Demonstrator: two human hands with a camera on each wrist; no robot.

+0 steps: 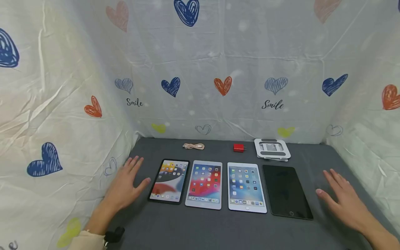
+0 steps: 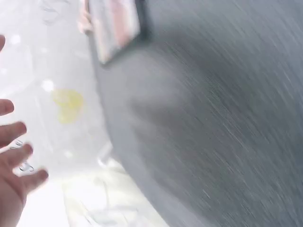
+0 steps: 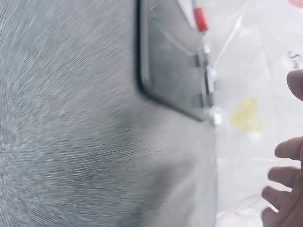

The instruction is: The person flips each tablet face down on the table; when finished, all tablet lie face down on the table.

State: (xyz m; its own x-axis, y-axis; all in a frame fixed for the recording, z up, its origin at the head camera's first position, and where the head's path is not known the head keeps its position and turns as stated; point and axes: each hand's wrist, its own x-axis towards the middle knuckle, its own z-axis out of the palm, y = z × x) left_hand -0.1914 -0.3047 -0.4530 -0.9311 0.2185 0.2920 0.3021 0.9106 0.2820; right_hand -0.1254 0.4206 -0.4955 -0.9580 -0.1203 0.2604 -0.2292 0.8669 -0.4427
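My left hand, fingers spread and holding nothing, is at the table's left side, nearest a black-framed tablet with a lit screen. To that tablet's right lie two white-framed tablets, one with a red and blue screen and one with a blue screen, both lit. A dark tablet with its screen off ends the row. Right of it is my right hand, also spread and gripping nothing. Both wrist views are blurred; the fingers and fingers show at their outer edges.
Behind the row lie a coiled pale cable, a red charger plug and a folded white and grey stand. A grey cloth covers the table. White curtains printed with hearts enclose the back and both sides.
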